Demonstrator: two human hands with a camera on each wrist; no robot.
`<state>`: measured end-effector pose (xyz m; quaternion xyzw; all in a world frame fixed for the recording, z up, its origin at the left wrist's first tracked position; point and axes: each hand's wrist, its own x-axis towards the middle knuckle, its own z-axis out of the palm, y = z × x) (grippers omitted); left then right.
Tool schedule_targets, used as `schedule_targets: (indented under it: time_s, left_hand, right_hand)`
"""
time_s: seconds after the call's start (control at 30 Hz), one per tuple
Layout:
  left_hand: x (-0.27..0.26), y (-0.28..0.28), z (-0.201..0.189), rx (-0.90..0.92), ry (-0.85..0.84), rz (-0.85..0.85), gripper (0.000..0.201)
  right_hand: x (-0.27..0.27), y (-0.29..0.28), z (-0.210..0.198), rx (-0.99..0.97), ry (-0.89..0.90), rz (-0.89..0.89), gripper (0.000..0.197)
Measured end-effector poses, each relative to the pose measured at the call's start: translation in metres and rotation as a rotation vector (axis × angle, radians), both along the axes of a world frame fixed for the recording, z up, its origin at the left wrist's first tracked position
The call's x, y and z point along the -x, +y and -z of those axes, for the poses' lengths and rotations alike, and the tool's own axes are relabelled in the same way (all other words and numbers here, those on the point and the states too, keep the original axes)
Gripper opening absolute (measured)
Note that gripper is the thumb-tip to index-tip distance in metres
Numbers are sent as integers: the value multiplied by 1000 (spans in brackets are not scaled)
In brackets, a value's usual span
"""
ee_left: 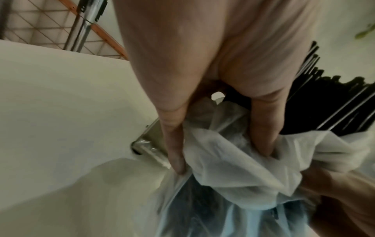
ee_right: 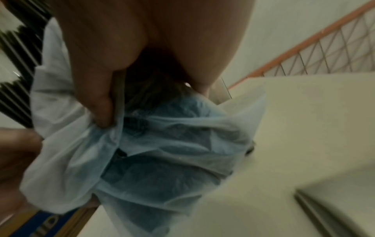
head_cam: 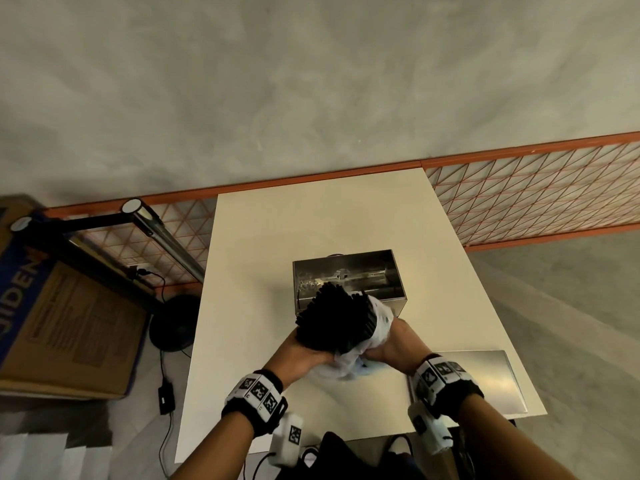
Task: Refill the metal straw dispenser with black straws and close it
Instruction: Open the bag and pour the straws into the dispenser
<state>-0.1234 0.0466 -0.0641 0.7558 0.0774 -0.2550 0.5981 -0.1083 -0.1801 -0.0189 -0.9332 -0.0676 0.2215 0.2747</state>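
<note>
An open metal straw dispenser (head_cam: 348, 275) stands in the middle of the white table (head_cam: 263, 244), its box shiny inside. Just in front of it, both hands hold up a thick bundle of black straws (head_cam: 334, 322) that sticks out of a crumpled white plastic bag (head_cam: 379, 318). My left hand (head_cam: 304, 353) grips the bundle and bag from the left; its fingers (ee_left: 261, 128) curl into the plastic bag (ee_left: 233, 160) beside the straws (ee_left: 334, 104). My right hand (head_cam: 388, 348) grips the bag (ee_right: 162, 144) from the right, thumb (ee_right: 97, 102) pinching the plastic. The straws' tips lean toward the dispenser's opening.
The dispenser's flat metal lid (head_cam: 485, 379) lies on the table at the near right. A cardboard box (head_cam: 59, 317) and a lamp stand (head_cam: 166, 237) are left of the table. An orange wire rack (head_cam: 519, 188) runs behind it.
</note>
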Motion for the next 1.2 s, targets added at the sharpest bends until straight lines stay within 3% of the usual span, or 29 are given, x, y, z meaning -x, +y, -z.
schedule_targets:
  time_s: [0.07,0.23,0.43,0.57,0.73,0.93,1.0,1.07,1.13,1.2]
  left_hand:
    - [-8,-8,-15,56,-17,-22,52]
    - [-31,-36,-42,158,-144,-135,64]
    - [-62,-50,-63,244,-255,-233,90]
    - [-76,-49,-68,258,-272,-248,79]
    - [-96,-49,-57,220,-198,-231,69]
    - [-99,-34,-32,15,-146,-82,83]
    - [-96,-31,-27,112,-115,-154,82]
    - [-94,-29,-27,299,-34,-339,78]
    - [-93,-27,-32,450,35,-515,58]
    - [-91,-27,-34,486,16,-560,43]
  right_hand:
    - [-5,-8,-24,-22,-60,29,61]
    - [-28,-30,-84,-51,-266,58,72]
    - [-57,-43,-123,197,-366,-72,51]
    - [-69,-41,-133,317,-457,-163,43]
    - [-91,-31,-134,449,-513,-257,30]
    - [-106,-9,-94,569,-418,-360,29]
    - [-110,-2,-87,594,-409,-383,31]
    - [-113,4,-84,606,-403,-397,34]
    - [-116,7,-80,612,-387,-404,38]
    - [-118,10,-78,621,-368,-418,48]
